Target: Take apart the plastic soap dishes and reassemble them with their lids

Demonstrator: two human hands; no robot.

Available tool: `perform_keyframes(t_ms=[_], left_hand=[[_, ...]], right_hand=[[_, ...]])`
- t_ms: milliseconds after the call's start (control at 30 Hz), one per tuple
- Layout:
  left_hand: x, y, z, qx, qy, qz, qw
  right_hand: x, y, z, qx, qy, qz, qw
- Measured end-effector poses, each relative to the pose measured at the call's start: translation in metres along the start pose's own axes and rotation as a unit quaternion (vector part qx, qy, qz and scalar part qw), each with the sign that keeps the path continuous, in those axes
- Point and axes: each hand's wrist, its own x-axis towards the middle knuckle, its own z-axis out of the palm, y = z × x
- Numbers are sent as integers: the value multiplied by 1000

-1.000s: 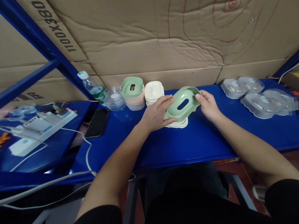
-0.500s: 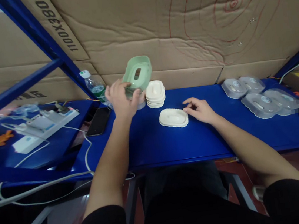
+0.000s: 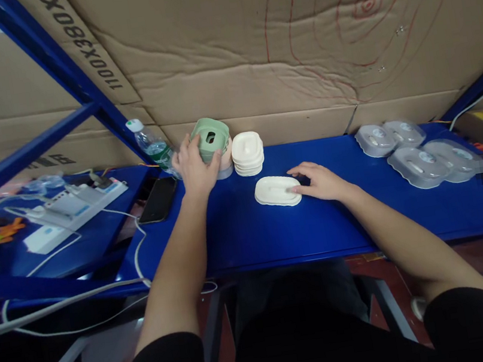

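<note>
At the back left, my left hand (image 3: pixel 197 162) is closed around a green plastic tray (image 3: pixel 203 128) with an oval slot in its base. The tray sits on a stack of pinkish pieces (image 3: pixel 228 155), mostly hidden behind my hand. My right hand (image 3: pixel 321 181) grips the right end of a cream lid-like piece (image 3: pixel 274 190), its thumb on the top and its fingers along the far edge. This piece is oblong and rests flat on the blue table. Behind it stands a stack of several cream lids (image 3: pixel 248 151), right beside the green tray.
Several clear plastic lids (image 3: pixel 421 167) lie at the right. To the left are a water bottle (image 3: pixel 152 147), a black phone (image 3: pixel 158 199) and a white power strip (image 3: pixel 76 213) with cables. Cardboard (image 3: pixel 203 47) walls the back, and a blue frame post (image 3: pixel 57 57) rises at the left.
My left hand has lowered the green tray from a tilted, raised position onto the pinkish stack. My right hand has moved slightly left, and its thumb now reaches over the cream piece.
</note>
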Motion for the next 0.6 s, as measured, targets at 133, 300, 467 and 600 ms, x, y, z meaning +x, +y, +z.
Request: perform_keyframes(t_ms=[133,300,467,600], left_hand=[[0,1,0,-15,-12,-6,1000],[-1,5,-3,-8,25,-1,1000],[-8,30,-5,-20,53,123,991],[-26,65,-1,-75,-70,286,953]], right_hand=[[-3,4,3,9,-79,-19,997],[-3,7,3,22,-103,-15,994],[0,-4,-5,93,-51,-31,994],[0,-12,-8,134,34,-46,989]])
